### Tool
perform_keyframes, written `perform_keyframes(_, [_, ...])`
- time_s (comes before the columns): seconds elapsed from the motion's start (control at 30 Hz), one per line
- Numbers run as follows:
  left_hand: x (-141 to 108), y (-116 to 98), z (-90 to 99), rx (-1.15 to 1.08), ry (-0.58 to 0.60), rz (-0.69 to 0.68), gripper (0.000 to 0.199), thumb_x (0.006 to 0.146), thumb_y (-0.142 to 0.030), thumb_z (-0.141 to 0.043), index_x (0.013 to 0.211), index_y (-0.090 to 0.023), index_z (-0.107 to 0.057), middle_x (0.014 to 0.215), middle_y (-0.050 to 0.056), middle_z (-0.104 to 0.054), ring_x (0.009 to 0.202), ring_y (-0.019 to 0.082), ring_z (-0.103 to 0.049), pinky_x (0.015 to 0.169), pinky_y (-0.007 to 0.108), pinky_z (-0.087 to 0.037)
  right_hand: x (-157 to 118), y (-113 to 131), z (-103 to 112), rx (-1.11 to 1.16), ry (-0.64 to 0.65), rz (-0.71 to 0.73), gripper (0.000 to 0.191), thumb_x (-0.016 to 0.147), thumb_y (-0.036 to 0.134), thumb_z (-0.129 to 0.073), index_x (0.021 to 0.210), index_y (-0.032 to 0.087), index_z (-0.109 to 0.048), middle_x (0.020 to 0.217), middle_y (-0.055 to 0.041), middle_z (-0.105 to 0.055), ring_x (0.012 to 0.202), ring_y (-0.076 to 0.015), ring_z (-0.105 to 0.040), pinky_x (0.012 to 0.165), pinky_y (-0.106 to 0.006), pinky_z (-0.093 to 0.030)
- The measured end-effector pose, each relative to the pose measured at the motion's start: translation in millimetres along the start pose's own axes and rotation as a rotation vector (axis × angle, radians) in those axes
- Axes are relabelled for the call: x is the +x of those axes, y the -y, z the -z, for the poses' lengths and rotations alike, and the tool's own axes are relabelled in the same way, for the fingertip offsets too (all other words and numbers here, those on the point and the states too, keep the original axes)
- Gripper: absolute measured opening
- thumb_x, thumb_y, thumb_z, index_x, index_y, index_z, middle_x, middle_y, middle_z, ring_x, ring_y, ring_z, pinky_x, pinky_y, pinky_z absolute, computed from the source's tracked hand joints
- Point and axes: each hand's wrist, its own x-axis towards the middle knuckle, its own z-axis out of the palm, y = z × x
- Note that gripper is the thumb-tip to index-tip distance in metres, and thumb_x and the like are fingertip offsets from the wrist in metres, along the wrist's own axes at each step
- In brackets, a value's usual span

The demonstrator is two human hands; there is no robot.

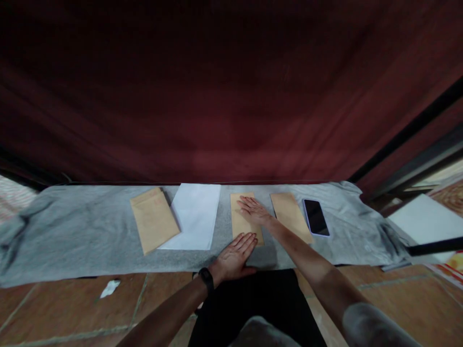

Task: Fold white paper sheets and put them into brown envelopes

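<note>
A brown paper envelope (237, 221) lies flat on the grey cloth in front of me, under both hands. My left hand (235, 255), with a dark watch at its wrist, rests palm down across the envelope's near end, fingers stretched out. Farther up, my right hand (253, 210) lies flat on the same envelope with its fingers spread. Just right of it is another brown envelope (289, 217), partly covered by my right forearm. To the left are white paper sheets (197, 217) and a stack of brown envelopes (154, 219) overlapping their edge.
A phone (316, 218) with a pale purple edge lies right of the envelopes. Grey cloth (90, 231) covers the long, narrow surface. Dark red fabric (231, 120) hangs behind it. A white panel (428, 219) stands at the right, and a scrap of paper (110, 288) lies on the tiled floor.
</note>
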Motion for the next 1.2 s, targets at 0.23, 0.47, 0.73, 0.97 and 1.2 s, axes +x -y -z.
perform_keyframes(0.23, [2.1, -1.9, 2.1, 0.068, 0.033, 0.017, 0.096, 0.088, -0.061, -0.062, 0.159, -0.012, -0.02, 0.165, 0.018, -0.025, 0.155, 0.029, -0.019, 0.126, 0.045, -0.017, 15.1, 0.7, -0.8, -0.282, 0.034, -0.047, 0.048, 0.104, 0.033, -0.042, 0.148, 0.015, -0.049, 0.159, -0.0127, -0.04, 0.15, -0.0232, -0.034, 0.125, -0.046, -0.023])
perform_keyframes(0.47, [0.2, 0.7, -1.6, 0.115, 0.024, 0.004, 0.092, 0.091, -0.062, -0.057, 0.159, -0.012, -0.021, 0.165, 0.017, -0.028, 0.154, 0.027, -0.021, 0.127, 0.043, -0.017, -36.2, 13.3, -6.6, -0.315, 0.157, 0.019, 0.054, 0.106, 0.037, -0.036, 0.157, 0.018, -0.034, 0.163, -0.0074, -0.033, 0.152, -0.0194, -0.028, 0.127, -0.042, -0.024])
perform_keyframes(0.73, [0.0, -1.5, 7.6, 0.013, -0.034, -0.021, 0.067, 0.093, -0.056, -0.057, 0.147, -0.016, -0.048, 0.154, 0.014, -0.048, 0.149, 0.028, -0.036, 0.124, 0.047, -0.029, -126.3, 37.5, 3.5, -0.203, 0.107, 0.1, 0.057, 0.107, 0.039, -0.036, 0.158, 0.016, -0.029, 0.161, -0.0107, -0.036, 0.151, -0.0198, -0.032, 0.124, -0.045, -0.031])
perform_keyframes(0.97, [5.3, 13.1, 7.3, -0.117, -0.209, 0.142, 0.046, 0.107, -0.035, -0.029, 0.146, -0.023, -0.05, 0.149, 0.006, -0.055, 0.141, 0.016, -0.047, 0.118, 0.038, -0.041, -151.8, 54.1, 17.4, -0.198, 0.062, 0.122, 0.059, 0.105, 0.039, -0.043, 0.159, 0.019, -0.029, 0.16, -0.0096, -0.039, 0.149, -0.0208, -0.035, 0.124, -0.047, -0.031])
perform_keyframes(1.2, [58.8, 35.6, 1.6, 0.091, -0.084, 0.358, 0.054, 0.106, -0.041, -0.026, 0.154, -0.021, -0.039, 0.164, 0.008, -0.032, 0.154, 0.025, -0.023, 0.125, 0.05, -0.023, -147.7, 54.4, 16.7, -0.206, 0.078, 0.112, 0.051, 0.103, 0.04, -0.049, 0.151, 0.023, -0.044, 0.157, -0.0083, -0.046, 0.147, -0.0225, -0.038, 0.123, -0.049, -0.029])
